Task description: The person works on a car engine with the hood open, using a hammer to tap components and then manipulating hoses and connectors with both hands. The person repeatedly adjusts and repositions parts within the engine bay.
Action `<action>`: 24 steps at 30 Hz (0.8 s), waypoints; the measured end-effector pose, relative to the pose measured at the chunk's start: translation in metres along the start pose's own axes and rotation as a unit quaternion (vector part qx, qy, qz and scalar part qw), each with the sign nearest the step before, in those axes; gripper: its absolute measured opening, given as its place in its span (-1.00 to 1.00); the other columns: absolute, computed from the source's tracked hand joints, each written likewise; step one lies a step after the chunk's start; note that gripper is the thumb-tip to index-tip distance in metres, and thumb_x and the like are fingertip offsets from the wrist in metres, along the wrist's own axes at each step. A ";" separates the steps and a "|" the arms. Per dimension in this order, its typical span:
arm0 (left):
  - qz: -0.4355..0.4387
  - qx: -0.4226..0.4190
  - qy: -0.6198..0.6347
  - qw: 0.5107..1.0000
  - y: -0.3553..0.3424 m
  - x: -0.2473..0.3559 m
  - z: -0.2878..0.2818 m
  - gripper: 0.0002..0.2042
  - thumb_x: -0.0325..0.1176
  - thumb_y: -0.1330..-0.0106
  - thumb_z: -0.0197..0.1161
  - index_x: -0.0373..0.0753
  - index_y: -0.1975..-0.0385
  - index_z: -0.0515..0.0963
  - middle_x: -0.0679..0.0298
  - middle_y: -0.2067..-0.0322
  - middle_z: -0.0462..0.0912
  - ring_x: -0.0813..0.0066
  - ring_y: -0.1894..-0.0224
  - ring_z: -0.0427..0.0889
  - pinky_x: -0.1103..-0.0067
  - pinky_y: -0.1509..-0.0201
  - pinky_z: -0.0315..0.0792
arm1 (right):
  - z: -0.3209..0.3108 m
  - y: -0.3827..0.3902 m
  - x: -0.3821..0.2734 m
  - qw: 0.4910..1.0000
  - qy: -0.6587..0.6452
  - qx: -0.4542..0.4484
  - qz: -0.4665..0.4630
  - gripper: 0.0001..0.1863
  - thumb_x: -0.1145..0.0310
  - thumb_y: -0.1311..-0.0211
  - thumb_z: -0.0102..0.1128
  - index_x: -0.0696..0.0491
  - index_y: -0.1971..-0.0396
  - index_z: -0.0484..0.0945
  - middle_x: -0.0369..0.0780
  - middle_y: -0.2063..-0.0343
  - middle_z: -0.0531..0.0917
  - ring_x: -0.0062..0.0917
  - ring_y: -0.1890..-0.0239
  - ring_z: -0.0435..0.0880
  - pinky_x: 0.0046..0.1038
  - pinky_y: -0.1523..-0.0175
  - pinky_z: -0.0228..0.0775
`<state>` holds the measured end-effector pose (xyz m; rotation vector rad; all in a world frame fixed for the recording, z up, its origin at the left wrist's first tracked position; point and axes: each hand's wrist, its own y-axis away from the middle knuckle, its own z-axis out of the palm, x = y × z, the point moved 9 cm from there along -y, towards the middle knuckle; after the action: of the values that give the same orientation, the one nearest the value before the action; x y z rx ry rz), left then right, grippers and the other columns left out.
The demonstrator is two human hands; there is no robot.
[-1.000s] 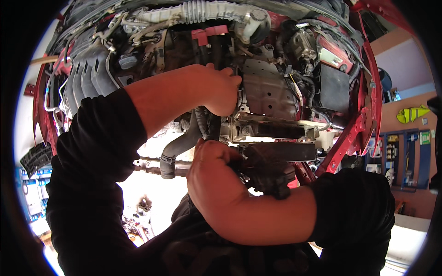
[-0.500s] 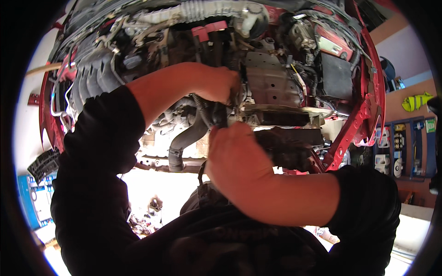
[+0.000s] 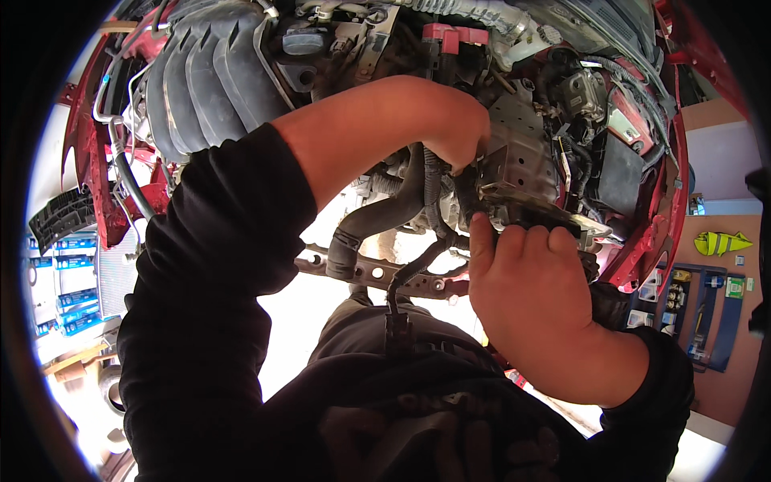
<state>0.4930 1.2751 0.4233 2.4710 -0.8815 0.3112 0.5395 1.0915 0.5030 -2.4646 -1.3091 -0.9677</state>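
My left hand (image 3: 459,132) reaches into the car's engine bay with its fingers curled down at the upper end of a short dark tube-like part (image 3: 467,195). Its fingertips are hidden, so what they grip does not show clearly. Lower and to the right, my right hand (image 3: 532,277) has one digit stretched up against the lower end of that dark part. The other fingers bend over, their tips out of sight. A grey metal bracket with holes (image 3: 518,149) sits just right of both hands. Left of them run a corrugated cable sleeve (image 3: 432,185) and a thick bent black hose (image 3: 377,215).
A ribbed black intake manifold (image 3: 213,88) fills the upper left. Below the hoses crosses a metal crossmember (image 3: 414,283). From the sleeve, a wrapped harness branch (image 3: 414,269) hangs toward my body, ending in a black connector (image 3: 397,331). Red bodywork (image 3: 654,233) flanks the right side.
My view has shifted, so the engine bay appears larger and farther right. The right hand has turned, with one digit now extended. My left hand stays beside the bracket.
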 end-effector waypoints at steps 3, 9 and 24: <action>0.009 0.018 0.036 0.999 -0.001 -0.009 -0.006 -0.49 -0.30 -0.22 0.63 -0.02 -0.24 0.85 0.19 -0.13 0.88 0.14 -0.20 0.83 0.25 -0.27 0.69 | -0.001 -0.009 -0.008 0.998 0.040 -0.049 -0.001 -0.54 0.37 -0.31 0.40 0.05 -0.22 0.83 -0.29 0.45 0.59 -0.43 0.34 0.58 -0.25 0.11 0.33; 0.038 0.046 0.167 0.984 -0.009 -0.027 -0.004 -0.59 -0.34 -0.20 0.66 -0.08 -0.10 0.90 0.20 -0.07 0.90 0.19 -0.11 0.85 0.28 -0.23 0.68 | -0.011 -0.013 -0.001 0.995 0.062 -0.069 -0.029 -0.79 0.37 -0.44 0.45 0.01 0.01 0.90 -0.40 0.57 0.56 -0.51 0.39 0.53 -0.24 0.14 0.17; 0.054 0.079 0.149 0.984 -0.014 -0.020 -0.002 -0.57 -0.49 -0.16 0.69 -0.16 -0.08 0.86 0.16 0.01 0.90 0.18 -0.06 0.87 0.25 -0.11 0.70 | 0.006 -0.005 -0.013 0.989 0.080 -0.111 -0.054 -0.51 0.38 -0.35 0.42 0.07 -0.28 0.82 -0.34 0.48 0.60 -0.46 0.33 0.55 -0.24 0.13 0.21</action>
<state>0.4866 1.2966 0.4120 2.4335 -0.8915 0.7924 0.5332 1.0884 0.4895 -2.4299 -1.3589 -1.3752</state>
